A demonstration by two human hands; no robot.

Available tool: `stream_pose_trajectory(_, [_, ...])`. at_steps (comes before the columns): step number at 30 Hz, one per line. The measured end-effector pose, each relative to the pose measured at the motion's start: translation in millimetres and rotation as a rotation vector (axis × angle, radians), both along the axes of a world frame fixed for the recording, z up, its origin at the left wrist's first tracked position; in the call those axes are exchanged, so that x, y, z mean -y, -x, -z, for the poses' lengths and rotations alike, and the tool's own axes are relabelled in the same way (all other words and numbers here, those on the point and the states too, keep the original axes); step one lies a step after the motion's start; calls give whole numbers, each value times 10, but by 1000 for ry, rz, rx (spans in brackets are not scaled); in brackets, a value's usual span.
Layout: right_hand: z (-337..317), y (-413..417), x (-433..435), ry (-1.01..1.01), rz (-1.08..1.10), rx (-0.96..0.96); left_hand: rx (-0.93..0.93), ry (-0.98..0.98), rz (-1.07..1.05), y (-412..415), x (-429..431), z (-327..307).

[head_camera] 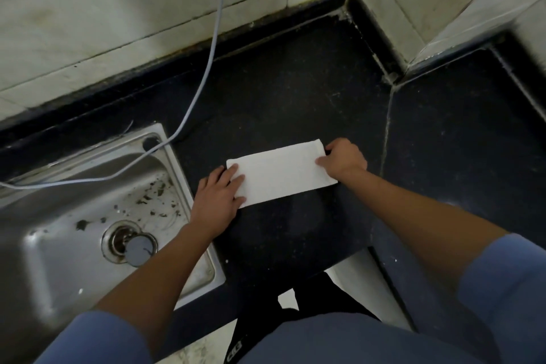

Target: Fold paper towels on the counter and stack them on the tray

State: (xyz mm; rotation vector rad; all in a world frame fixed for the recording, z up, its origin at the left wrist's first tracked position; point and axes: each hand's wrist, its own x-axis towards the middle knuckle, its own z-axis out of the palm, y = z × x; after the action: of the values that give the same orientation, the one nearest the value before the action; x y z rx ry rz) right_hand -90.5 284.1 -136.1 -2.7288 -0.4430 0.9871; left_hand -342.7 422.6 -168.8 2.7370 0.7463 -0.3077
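A white paper towel (280, 174), folded into a long strip, lies flat on the black counter (295, 91) near its front edge. My left hand (217, 201) rests on the strip's left end with straight fingers pressing it down. At the right end, my right hand (344, 159) has its fingers curled round the towel's edge, thumb on top. No tray is in view.
A steel sink (74, 216) with a drain and debris sits at the left, close to my left hand. A grey cable (206, 68) hangs down the tiled wall (118, 9) into the sink. A tiled corner (413, 9) juts in at the back right.
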Motion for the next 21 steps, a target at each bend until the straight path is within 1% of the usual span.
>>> stream_pose_trajectory(2, [-29,-13,-17,-92,142,-109,10,7,-8,-6,2,-56])
stream_pose_trajectory(4, [-115,4,-55,-233,303,-212,77,9,-42,37,-11,-112])
stream_pose_trajectory(6, [-203,76,-132,-332,340,-258,139,19,-123,145,-52,-133])
stream_pose_trajectory(7, [-252,155,-195,-352,309,-270,145,25,-163,217,-79,-142])
stream_pose_trajectory(10, [-247,526,-442,-332,130,-261,144,39,-249,457,-155,-157])
stream_pose_trajectory(13, [-136,934,-704,-250,-84,-232,148,38,-288,685,-184,-190])
stream_pose_trajectory(15, [-57,1128,-851,-189,-185,-196,157,42,-302,820,-180,-208])
stream_pose_trajectory(18, [35,1308,-1000,-130,-230,-152,146,48,-322,963,-173,-224])
stream_pose_trajectory(21, [82,1383,-1040,-135,-274,-139,139,79,-331,976,-161,-227])
